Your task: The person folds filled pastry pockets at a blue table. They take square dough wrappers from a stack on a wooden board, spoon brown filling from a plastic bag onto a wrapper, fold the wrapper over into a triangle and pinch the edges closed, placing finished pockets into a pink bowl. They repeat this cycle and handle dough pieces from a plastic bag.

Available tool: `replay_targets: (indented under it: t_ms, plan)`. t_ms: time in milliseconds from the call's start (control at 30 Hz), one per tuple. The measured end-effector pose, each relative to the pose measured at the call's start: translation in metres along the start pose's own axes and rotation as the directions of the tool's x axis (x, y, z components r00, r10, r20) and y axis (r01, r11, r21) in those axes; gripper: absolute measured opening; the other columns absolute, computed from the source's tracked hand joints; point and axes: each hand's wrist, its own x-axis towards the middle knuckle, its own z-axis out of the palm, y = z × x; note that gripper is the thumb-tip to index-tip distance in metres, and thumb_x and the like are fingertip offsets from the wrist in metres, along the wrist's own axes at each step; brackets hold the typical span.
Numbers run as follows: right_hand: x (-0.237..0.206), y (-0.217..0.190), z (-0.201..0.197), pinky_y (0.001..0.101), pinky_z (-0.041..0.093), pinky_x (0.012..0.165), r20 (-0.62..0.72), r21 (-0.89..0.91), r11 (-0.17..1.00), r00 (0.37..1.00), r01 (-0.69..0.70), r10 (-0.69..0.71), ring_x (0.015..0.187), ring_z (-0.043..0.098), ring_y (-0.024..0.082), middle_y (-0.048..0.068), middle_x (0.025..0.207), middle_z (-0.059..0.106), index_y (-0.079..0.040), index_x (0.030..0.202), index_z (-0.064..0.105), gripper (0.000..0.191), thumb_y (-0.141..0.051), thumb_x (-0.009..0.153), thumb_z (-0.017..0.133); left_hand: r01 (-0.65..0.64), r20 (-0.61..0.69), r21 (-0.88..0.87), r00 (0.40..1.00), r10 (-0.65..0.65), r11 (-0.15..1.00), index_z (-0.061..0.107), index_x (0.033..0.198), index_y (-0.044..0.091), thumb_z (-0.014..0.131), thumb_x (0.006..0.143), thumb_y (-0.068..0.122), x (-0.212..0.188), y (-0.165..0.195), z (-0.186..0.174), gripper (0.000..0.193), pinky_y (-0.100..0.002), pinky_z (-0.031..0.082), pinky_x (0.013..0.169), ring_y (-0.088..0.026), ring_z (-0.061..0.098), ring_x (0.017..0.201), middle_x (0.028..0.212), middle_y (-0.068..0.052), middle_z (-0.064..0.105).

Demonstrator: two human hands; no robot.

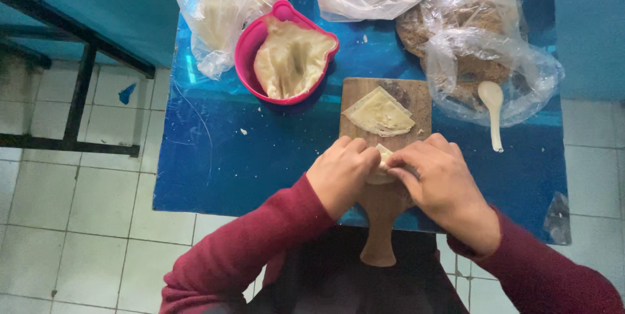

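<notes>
Head view, looking straight down; entries left to right.

Tiled floor [78, 210] and a dark metal frame [84, 86] at far left, well apart from the work. Blue worktop [215, 157] carries everything else.

Pink bowl [250, 50] near the upper left of the worktop, holding a stack of thin pale wrappers [290, 60]. A clear plastic bag [215, 8] touches the bowl's far side.

Wooden board [416, 102], handle toward the person, sits at centre. One folded triangle wrapper [379, 113] lies on its far half, apart from the hands.

Left hand [340, 174] and right hand [441, 180] meet over the near half of the board. Both grips narrow, fingertips pinched on a small pale folded piece [384, 156]; only a sliver shows between the thumbs, so its shape cannot be told.

White spoon [493, 109] lies right of the board, beside a plastic bag with brown filling [478, 53].

Judgement: step in hand appears to be folding or sealing a filled wrapper. The next move likely calls for an even pinch along the open edge, holding the piece low on the board so nothing squeezes out.
</notes>
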Motion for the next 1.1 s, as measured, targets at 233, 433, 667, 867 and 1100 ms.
replay_targets:
  t_ms: [233, 433, 667, 867, 1100]
  plan:
    - [0.009, 0.012, 0.001, 0.0404, 0.046, 0.076, 0.024, 0.058, 0.996, 0.998, -0.065, 0.064, 0.083, 0.058, 0.029, 0.004, 0.083, 0.070, -0.015, 0.086, 0.077, 0.008, -0.017, 0.078, 0.079, -0.019, -0.048, -0.055, 0.999, 0.016, 0.998, 0.067, 0.091, 0.009, 0.064, 0.078, 0.006, 0.011, -0.008, -0.004, 0.014, -0.043, 0.051, 0.085, -0.034, 0.059, 0.096, 0.094, -0.013, 0.062]
    - [0.002, 0.002, 0.001, 0.0412, 0.044, 0.079, -0.086, 0.003, 1.000, 0.996, 0.030, -0.030, 0.091, 0.060, 0.027, -0.001, 0.088, 0.071, -0.015, 0.091, 0.074, 0.010, -0.012, 0.082, 0.074, -0.117, -0.016, 0.011, 0.993, 0.117, 0.993, 0.061, 0.098, 0.005, 0.063, 0.080, 0.008, 0.005, -0.002, -0.006, 0.018, -0.043, 0.050, 0.088, -0.034, 0.058, 0.097, 0.097, -0.013, 0.061]
    - [0.000, -0.004, -0.001, 0.0403, 0.040, 0.081, -0.095, -0.106, 0.993, 0.994, 0.051, -0.061, 0.092, 0.059, 0.024, -0.003, 0.092, 0.070, -0.015, 0.094, 0.074, 0.012, -0.013, 0.082, 0.072, -0.070, -0.013, 0.030, 0.997, 0.070, 0.997, 0.062, 0.098, 0.006, 0.063, 0.081, 0.008, 0.007, 0.000, -0.003, 0.017, -0.041, 0.050, 0.086, -0.033, 0.059, 0.096, 0.096, -0.012, 0.062]
    - [-0.002, -0.014, -0.003, 0.0402, 0.038, 0.084, -0.152, -0.177, 0.981, 0.983, 0.080, -0.107, 0.094, 0.059, 0.021, -0.005, 0.099, 0.070, -0.015, 0.103, 0.076, 0.023, -0.010, 0.082, 0.070, -0.049, -0.163, 0.100, 0.984, 0.065, 0.994, 0.063, 0.098, 0.007, 0.064, 0.079, 0.009, 0.006, 0.002, 0.001, 0.020, -0.040, 0.050, 0.088, -0.032, 0.058, 0.099, 0.099, -0.012, 0.062]
    - [-0.002, -0.014, 0.002, 0.0408, 0.038, 0.083, -0.165, -0.304, 0.951, 0.980, 0.055, -0.110, 0.095, 0.058, 0.022, -0.003, 0.107, 0.069, -0.016, 0.107, 0.078, 0.024, -0.021, 0.084, 0.073, 0.218, -0.241, 0.014, 0.948, -0.208, 0.976, 0.062, 0.095, 0.005, 0.074, 0.086, 0.020, -0.016, 0.020, 0.004, 0.021, -0.043, 0.047, 0.080, -0.034, 0.054, 0.090, 0.093, -0.013, 0.058]
